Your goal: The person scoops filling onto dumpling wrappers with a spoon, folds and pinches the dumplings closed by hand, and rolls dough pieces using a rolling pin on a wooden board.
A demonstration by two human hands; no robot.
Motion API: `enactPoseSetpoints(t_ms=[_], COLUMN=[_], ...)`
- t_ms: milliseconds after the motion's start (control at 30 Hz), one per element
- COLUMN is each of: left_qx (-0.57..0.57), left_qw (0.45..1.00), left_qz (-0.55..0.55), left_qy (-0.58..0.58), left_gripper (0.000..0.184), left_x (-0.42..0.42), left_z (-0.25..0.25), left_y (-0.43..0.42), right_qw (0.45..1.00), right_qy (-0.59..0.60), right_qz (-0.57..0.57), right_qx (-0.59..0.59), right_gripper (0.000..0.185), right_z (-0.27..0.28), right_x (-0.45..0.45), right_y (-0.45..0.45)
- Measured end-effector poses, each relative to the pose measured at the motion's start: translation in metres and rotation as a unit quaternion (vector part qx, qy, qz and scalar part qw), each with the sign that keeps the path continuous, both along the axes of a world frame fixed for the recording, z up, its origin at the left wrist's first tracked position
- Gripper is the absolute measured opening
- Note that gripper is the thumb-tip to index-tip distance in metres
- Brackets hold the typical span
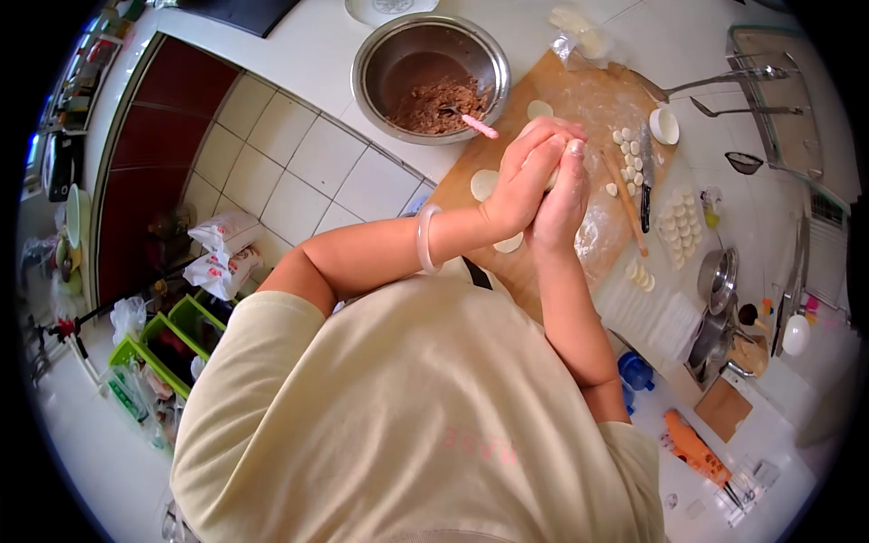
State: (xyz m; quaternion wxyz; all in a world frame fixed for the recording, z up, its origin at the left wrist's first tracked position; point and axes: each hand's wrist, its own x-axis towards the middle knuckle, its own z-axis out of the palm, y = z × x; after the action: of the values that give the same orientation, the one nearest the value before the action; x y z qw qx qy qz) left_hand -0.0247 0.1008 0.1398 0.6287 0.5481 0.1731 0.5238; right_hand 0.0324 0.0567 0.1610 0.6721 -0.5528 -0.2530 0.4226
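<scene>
Over the wooden board (609,113), my left hand (525,172) and my right hand (563,195) are pressed together, with a bit of pale dough (551,179) showing between them. Flat round wrappers (484,185) lie on the board beside and below the hands. To their left stands a metal bowl (364,113) of brown filling (430,104), with a pink-handled spoon (480,126) in it. Right of the hands are small dough pieces (626,136), a rolling pin (625,204) and a knife (645,176) with a black handle.
Rows of shaped dumplings (679,231) sit right of the board. A white cup (663,126), a ladle (715,80) and a plastic bag (579,41) are near the board's far end. Metal pans (717,276) stand at the right, green baskets (158,348) at the lower left.
</scene>
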Motion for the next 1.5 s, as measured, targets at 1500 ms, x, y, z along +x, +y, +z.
enactPoseSetpoints(t_ms=[1500], left_qx=[-0.092], left_qw=[0.969], left_qz=[-0.22], left_qy=[-0.058], left_gripper=[0.013], left_x=[0.077], left_z=[0.03], left_y=[-0.125], right_qw=[0.923], right_qy=[-0.316], right_qz=[-0.16], right_qx=[0.152], right_gripper=[0.018], right_z=[0.029], right_x=[0.132], right_y=[-0.185])
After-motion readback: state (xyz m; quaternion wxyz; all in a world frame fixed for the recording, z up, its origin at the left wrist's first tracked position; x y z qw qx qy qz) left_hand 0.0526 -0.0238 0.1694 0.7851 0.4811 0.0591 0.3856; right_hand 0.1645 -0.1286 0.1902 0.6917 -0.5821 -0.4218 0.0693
